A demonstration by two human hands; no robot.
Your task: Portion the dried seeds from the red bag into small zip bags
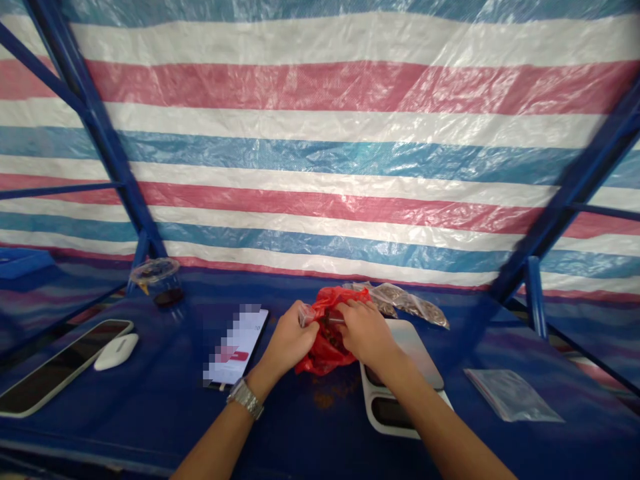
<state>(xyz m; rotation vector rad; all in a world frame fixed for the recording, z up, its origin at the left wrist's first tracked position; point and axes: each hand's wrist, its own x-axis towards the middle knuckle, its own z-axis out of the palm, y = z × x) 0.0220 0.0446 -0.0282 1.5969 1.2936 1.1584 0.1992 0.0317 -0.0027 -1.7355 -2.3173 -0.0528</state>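
A red plastic bag [327, 360] lies open on the blue table, with dark brown loose bits inside it. At its left side my left hand [290, 337] is closed on the crumpled clear plastic bag [306, 313], which sticks up past the fingers. My right hand [367, 333] reaches into the red bag from the right, its fingers curled. A thin greyish piece [335, 321] shows at those fingertips, too small to name. Partly under my right forearm sits a digital scale [410, 347] with a silver plate.
Filled clear bags [410, 303] lie behind the scale; flat clear bags [513, 395] lie at right. To the left are a phone [237, 350], a dark-screened device [65, 363], a white case [117, 351] and a lidded cup [163, 283]. Brown crumbs [324, 400] dot the table.
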